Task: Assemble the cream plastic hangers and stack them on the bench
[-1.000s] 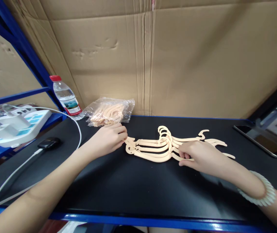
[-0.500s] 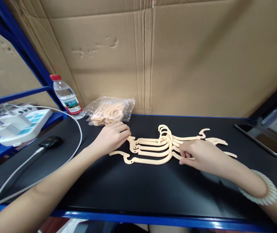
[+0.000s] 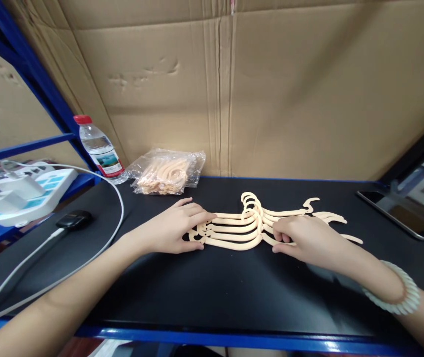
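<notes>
Several beige plastic clothes hangers lie side by side on the black tabletop, their curved hooks bunched at the middle and pointing away from me. Their arms look jointed near the ends. My left hand spans the left ends, thumb on the near side and fingers on the far side, with the ends gathered between them. Curled over the right arms near the hooks, my right hand grips a near hanger arm; its fingers hide part of it. Hanger tips show beyond that hand.
A clear plastic bag of beige hangers lies at the back, next to a water bottle. At left are a white power strip, a black device and a white cable. A tablet-like device lies right; cardboard stands behind.
My left hand has moved right and spread over the left hanger ends. The nearest hanger's left end, earlier sticking out, is now drawn in under it. My right hand has stayed nearly still.
</notes>
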Motion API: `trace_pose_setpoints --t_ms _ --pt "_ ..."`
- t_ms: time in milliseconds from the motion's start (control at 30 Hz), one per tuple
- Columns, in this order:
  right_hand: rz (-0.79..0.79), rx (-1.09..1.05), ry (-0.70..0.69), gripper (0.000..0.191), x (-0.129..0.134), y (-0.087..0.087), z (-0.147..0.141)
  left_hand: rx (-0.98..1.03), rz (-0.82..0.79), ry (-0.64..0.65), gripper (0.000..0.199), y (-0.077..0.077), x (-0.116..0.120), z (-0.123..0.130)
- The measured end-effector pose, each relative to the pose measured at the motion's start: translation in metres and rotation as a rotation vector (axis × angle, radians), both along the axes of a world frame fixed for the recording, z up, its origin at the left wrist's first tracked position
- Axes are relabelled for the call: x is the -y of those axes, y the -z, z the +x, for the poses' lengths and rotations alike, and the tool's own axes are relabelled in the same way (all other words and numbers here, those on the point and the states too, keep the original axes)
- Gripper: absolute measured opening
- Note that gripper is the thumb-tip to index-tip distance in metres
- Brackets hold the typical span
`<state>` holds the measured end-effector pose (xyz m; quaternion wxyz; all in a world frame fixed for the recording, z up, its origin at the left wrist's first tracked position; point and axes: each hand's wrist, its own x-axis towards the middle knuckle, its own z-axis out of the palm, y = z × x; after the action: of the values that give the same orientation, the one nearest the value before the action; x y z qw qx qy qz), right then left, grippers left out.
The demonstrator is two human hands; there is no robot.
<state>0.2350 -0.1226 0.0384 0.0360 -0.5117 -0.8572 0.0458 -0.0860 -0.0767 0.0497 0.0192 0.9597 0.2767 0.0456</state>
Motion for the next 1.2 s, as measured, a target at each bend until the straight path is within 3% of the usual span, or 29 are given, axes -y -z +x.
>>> trace_pose_setpoints --t_ms 167,300,467,567,633,800,933,1100,1200 --pt "-0.011 -0.034 -0.001 0.029 0.000 0.000 -0.001 0.038 0.066 0.045 0.036 0.003 -0.003 0.001" --pt "-0.062 -0.031 0.013 0.028 0.000 -0.009 0.010 0.086 0.109 0.083 0.034 0.004 -0.004 0.001" --pt "-0.178 -0.064 0.045 0.062 -0.006 -0.032 0.059 0.093 0.097 0.093 0.034 0.007 -0.006 0.004" --pt "-0.174 -0.083 0.102 0.052 -0.011 -0.035 0.083 0.121 0.133 0.113 0.028 0.011 -0.007 0.007" --pt "-0.138 -0.101 0.059 0.038 -0.013 -0.030 0.084 0.153 0.166 0.128 0.019 0.015 -0.007 0.009" --pt "-0.155 -0.171 -0.187 0.020 -0.006 -0.014 0.053 0.220 0.225 0.151 0.015 0.021 -0.004 0.015" --pt "-0.059 -0.198 -0.171 0.009 0.000 -0.007 0.032 0.236 0.253 0.114 0.016 0.025 -0.001 0.018" --pt "-0.012 -0.213 -0.132 0.007 -0.005 -0.010 0.038 0.205 0.271 0.062 0.015 0.028 -0.002 0.017" --pt "-0.074 -0.237 -0.073 0.034 -0.012 -0.017 0.068 0.210 0.269 0.047 0.029 0.028 -0.004 0.016"
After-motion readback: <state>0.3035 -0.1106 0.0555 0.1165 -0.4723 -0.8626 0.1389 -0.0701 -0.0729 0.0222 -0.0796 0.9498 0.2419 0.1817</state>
